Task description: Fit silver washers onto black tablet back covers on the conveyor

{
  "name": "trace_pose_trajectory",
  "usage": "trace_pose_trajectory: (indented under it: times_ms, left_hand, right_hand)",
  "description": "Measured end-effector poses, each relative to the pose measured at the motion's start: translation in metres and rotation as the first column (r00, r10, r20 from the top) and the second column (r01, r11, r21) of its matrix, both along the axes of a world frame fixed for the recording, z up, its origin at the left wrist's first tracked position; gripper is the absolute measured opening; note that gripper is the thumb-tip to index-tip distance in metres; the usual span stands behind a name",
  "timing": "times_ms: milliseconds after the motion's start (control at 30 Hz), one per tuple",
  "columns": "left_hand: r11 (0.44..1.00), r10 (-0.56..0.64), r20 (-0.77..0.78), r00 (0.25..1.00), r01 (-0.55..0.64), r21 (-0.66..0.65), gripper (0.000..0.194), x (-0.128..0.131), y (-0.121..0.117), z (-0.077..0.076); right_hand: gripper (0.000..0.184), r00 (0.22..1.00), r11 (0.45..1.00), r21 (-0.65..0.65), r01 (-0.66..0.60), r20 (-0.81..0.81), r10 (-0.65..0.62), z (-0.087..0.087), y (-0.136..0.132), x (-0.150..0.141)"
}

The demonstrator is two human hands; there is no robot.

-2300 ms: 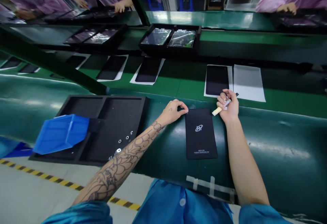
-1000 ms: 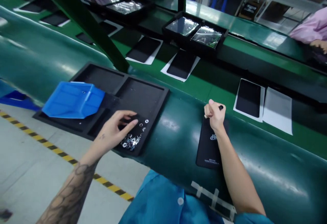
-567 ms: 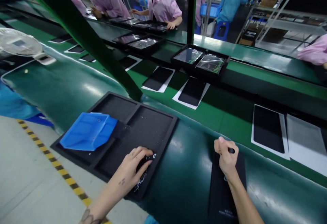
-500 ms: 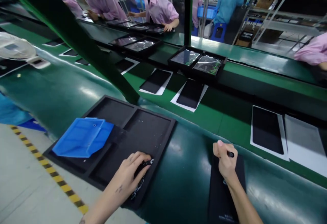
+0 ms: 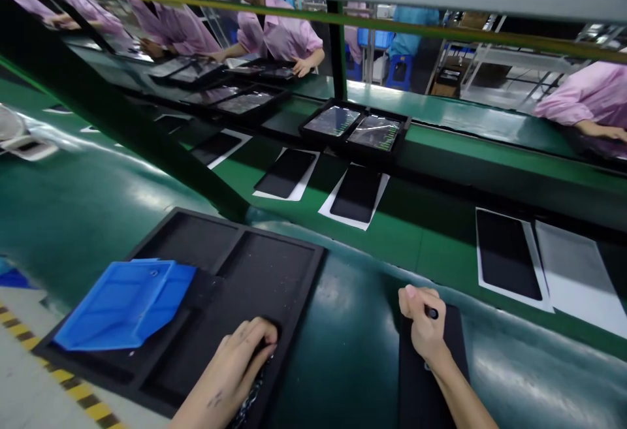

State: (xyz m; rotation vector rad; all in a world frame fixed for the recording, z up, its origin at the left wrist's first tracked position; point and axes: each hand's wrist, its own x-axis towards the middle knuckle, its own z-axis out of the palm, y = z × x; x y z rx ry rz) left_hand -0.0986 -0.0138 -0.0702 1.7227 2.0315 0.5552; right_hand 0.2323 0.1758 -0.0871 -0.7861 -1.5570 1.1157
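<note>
My left hand [image 5: 242, 360] is over the right side of a black compartmented tray [image 5: 318, 262]. Its thumb and fingers are curled together, and whatever they pinch is hidden. Beneath them lies a pile of small dark parts [image 5: 247, 406] with white marks. My right hand [image 5: 425, 321] is closed in a fist around a black pen-like tool [image 5: 432, 313], of which only the rounded end shows. That fist is above a black tablet [image 5: 414, 383] lying on the green bench, and the forearm covers part of it. Whether the tool touches the tablet cannot be seen.
A blue plastic bin [image 5: 122, 305] sits on the tray's left part. Beyond the bench edge, black tablets on white sheets [image 5: 355, 194] lie along a green belt. A slanted green post [image 5: 147, 135] crosses at left. Co-workers in pink sleeves [image 5: 279, 34] sit across the line.
The view has shifted, so the tray and bin appear lower and further left. The small black piece seen in my left fingers is now hidden. My right hand keeps its grip over the tablet.
</note>
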Motion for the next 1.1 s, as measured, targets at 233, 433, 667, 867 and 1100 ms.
trace_pose_trajectory:
  times_ms: [233, 433, 667, 867, 1100]
  left_hand:
    - [0.985, 0.126, 0.213, 0.969, -0.148, 0.089, 0.039, -0.005, 0.009, 0.010]
    - [0.975, 0.159, 0.310, 0.937, -0.199, 0.101, 0.041, 0.023, 0.015, 0.034]
    - [0.996, -0.075, 0.506, 0.859, 0.039, 0.083, 0.028, 0.102, 0.022, 0.035]
    - [0.978, -0.197, 0.616, 0.763, 0.192, 0.075, 0.032, 0.189, 0.021, 0.001]
    - [0.984, -0.161, 0.711, 0.684, 0.168, 0.061, 0.043, 0.238, 0.008, -0.023]
  right_hand:
    - [0.057, 0.999, 0.999, 0.044, -0.010, 0.036, 0.008, 0.000, -0.001, -0.002]
    - [0.063, 0.999, 0.998, -0.057, -0.011, 0.039, 0.013, 0.002, 0.003, -0.001]
    - [0.070, 0.998, 0.988, -0.146, -0.049, 0.020, 0.052, 0.013, 0.008, -0.010]
    - [0.063, 0.994, 0.981, -0.163, 0.104, 0.035, -0.099, 0.046, -0.004, 0.011]
    - [0.050, 0.790, 0.861, -0.215, 0.461, 0.541, -0.288, 0.036, -0.085, 0.126]
